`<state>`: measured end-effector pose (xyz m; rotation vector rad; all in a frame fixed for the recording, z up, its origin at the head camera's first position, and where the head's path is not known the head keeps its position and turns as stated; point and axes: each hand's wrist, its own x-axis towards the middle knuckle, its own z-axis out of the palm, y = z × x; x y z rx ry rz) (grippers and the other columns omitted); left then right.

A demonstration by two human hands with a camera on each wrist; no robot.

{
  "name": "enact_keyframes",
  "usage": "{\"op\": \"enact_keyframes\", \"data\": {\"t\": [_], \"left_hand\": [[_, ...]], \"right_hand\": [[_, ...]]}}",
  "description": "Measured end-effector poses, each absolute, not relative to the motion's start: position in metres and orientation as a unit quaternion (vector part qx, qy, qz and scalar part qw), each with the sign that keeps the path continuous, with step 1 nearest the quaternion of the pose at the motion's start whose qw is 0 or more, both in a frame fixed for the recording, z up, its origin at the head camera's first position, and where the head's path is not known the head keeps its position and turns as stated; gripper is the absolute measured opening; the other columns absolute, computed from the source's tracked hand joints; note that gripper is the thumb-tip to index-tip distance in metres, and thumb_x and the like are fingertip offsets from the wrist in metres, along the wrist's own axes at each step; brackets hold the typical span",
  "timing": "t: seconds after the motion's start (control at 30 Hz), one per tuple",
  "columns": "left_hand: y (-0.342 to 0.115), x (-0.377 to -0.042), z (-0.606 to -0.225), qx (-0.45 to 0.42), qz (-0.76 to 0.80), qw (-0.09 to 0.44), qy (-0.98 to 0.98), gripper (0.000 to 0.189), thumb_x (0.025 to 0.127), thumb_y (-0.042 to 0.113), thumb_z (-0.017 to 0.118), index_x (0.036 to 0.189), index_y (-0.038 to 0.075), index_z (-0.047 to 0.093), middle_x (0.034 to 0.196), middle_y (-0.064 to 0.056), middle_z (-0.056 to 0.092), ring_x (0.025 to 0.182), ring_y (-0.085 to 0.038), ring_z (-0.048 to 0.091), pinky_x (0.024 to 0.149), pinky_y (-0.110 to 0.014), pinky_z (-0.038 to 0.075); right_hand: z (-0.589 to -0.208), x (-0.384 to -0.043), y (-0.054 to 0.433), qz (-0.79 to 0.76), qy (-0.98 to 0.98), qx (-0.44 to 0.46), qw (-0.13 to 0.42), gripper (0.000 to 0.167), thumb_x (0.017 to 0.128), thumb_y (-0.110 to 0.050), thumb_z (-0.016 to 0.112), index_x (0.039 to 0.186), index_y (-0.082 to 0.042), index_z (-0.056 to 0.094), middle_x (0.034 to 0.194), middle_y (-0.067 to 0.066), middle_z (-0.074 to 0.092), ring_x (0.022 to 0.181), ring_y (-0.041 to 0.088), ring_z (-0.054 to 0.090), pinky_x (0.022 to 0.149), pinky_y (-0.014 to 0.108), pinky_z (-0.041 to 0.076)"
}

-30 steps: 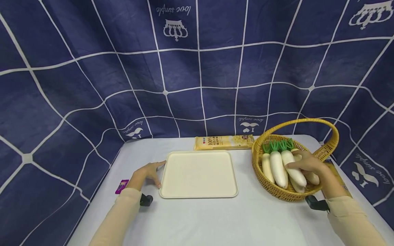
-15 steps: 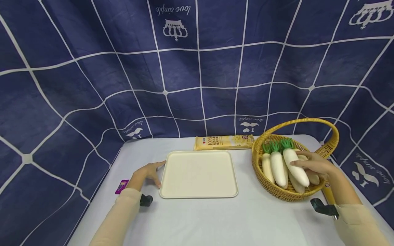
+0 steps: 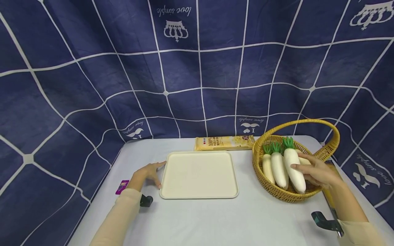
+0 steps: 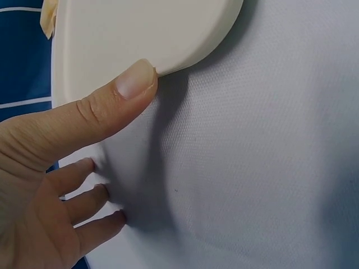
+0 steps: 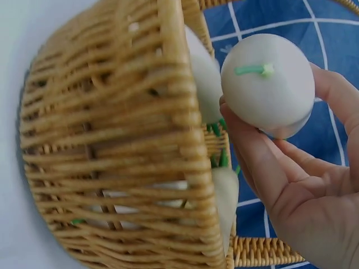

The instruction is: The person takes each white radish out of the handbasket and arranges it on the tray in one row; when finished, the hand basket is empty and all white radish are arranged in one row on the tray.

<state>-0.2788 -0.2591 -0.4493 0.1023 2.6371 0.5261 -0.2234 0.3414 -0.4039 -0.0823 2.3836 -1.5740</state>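
Left hand [image 3: 149,172], lower left: fingers spread, thumb touched tray [image 3: 198,174] | Right hand [image 3: 318,172], lower right: fingers gripped white radish [image 3: 293,167] over basket [image 3: 278,192]

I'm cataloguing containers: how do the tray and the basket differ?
The tray is shallow, rectangular and smooth; the basket is deeper, rounded and woven. The basket has an arched handle, while the tray shows none. White radishes lie in the basket; nothing lies on the tray. Both rest on the white table.
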Motion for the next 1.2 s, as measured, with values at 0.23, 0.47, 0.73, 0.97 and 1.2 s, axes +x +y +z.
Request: {"op": "enact_keyframes", "data": {"t": [0.23,0.47,0.73,0.97,1.2], "left_hand": [[-0.258,-0.276,-0.452,0.044,0.183,0.215,0.958,0.119,0.045,0.023,0.092,0.147,0.015,0.032,0.146,-0.029,0.031,0.133,-0.049,0.027,0.104,-0.067,0.025],[-0.259,-0.276,-0.452,0.044,0.188,0.214,0.958,0.119,0.045,0.022,0.092,0.147,0.015,0.032,0.146,-0.029,0.031,0.133,-0.049,0.027,0.104,-0.066,0.025],[-0.259,-0.276,-0.451,0.046,0.183,0.213,0.959,0.119,0.045,0.023,0.092,0.147,0.014,0.032,0.146,-0.029,0.031,0.133,-0.049,0.027,0.104,-0.066,0.025],[-0.258,-0.276,-0.451,0.038,0.184,0.217,0.958,0.119,0.045,0.023,0.092,0.148,0.015,0.031,0.147,-0.029,0.029,0.133,-0.049,0.026,0.105,-0.066,0.025],[-0.259,-0.277,-0.451,0.047,0.183,0.213,0.959,0.119,0.045,0.023,0.092,0.147,0.014,0.032,0.146,-0.029,0.030,0.133,-0.049,0.027,0.105,-0.065,0.025]], "right_hand": [[-0.408,-0.211,0.330,-0.591,0.796,-0.025,0.128,0.082,0.093,-0.020,0.057,0.147,0.008,0.002,0.125,0.031,0.044,0.091,0.012,0.064,0.078,0.035,0.057],[-0.409,-0.195,0.323,-0.604,0.788,-0.023,0.116,0.078,0.093,-0.016,0.056,0.146,0.007,0.003,0.103,0.007,0.062,0.085,0.015,0.066,0.072,0.033,0.058],[-0.410,-0.181,0.316,-0.608,0.785,-0.021,0.114,0.078,0.094,-0.016,0.055,0.148,0.004,0.001,0.102,0.008,0.066,0.084,0.021,0.068,0.072,0.036,0.058],[-0.413,-0.171,0.307,-0.603,0.788,-0.028,0.120,0.076,0.094,-0.013,0.055,0.147,0.001,0.003,0.094,0.003,0.065,0.068,0.010,0.058,0.061,0.029,0.055],[-0.418,-0.161,0.297,-0.634,0.762,-0.047,0.125,0.068,0.093,-0.009,0.055,0.146,-0.013,0.012,0.101,0.003,0.067,0.083,0.022,0.068,0.066,0.039,0.058]]}}
